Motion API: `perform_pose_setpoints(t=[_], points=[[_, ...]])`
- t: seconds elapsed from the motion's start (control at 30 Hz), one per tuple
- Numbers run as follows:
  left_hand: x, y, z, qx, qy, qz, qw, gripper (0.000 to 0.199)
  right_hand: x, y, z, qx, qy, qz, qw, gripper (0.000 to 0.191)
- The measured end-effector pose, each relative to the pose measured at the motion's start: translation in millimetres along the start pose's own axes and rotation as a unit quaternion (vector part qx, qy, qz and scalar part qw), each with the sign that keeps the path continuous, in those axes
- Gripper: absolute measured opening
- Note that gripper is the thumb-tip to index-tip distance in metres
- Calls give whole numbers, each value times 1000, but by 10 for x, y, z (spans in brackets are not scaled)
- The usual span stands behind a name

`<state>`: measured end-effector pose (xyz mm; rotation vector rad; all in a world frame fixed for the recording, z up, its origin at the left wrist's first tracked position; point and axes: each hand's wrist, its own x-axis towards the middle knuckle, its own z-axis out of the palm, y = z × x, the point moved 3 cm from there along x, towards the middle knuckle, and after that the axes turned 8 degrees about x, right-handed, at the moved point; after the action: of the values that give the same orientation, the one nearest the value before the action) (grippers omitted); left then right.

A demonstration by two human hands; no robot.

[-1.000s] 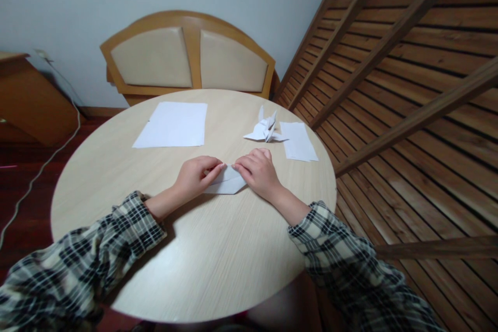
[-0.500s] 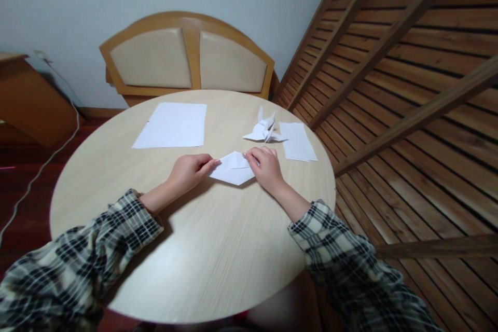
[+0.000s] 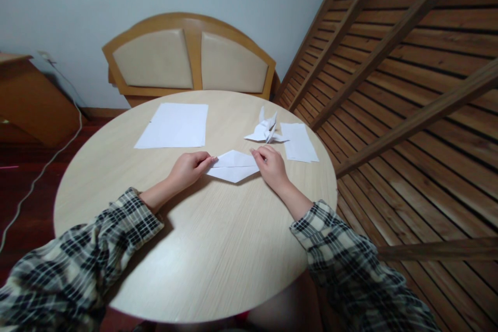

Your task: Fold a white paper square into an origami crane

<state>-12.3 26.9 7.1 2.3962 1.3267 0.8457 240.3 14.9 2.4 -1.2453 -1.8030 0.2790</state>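
Observation:
A folded sheet of white paper, diamond-like in outline with a crease or slit running across its middle, is stretched between my hands just over the table. My left hand pinches its left end between thumb and fingers. At the opposite end, my right hand is closed on the right tip, which its fingers hide. Just beyond the right hand stand folded white paper cranes; they overlap, so I cannot tell how many there are.
Flat white sheets lie at the back left of the round wooden table. A smaller stack of white paper rests near its right edge. Behind stands a padded wooden headboard; a slatted wooden panel rises on the right.
The paper has been pulled flatter and wider, its middle crease now running straight across. My right hand has shifted slightly right. Both hands keep their hold.

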Motion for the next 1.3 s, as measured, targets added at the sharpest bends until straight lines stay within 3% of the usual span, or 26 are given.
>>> perform_pose_setpoints(t=[0.17,0.47,0.63,0.97,1.13,1.3], points=[[-18,14,-10,-5,-15,23,1000,42,21,50,3,34,3,13,999,56],[-57,49,-70,37,-22,30,999,35,-42,134,8,30,-2,104,994,59],[-59,-15,-79,50,-16,20,998,30,-62,170,41,12,-12,95,995,51],[-84,-161,-110,112,18,-2,994,29,-55,169,93,-33,-98,135,985,22],[-94,-30,-171,175,42,108,978,26,-55,144,96,-85,-117,142,979,17],[-140,168,-26,109,-51,244,962,32,-62,129,100,-105,-132,134,976,15]])
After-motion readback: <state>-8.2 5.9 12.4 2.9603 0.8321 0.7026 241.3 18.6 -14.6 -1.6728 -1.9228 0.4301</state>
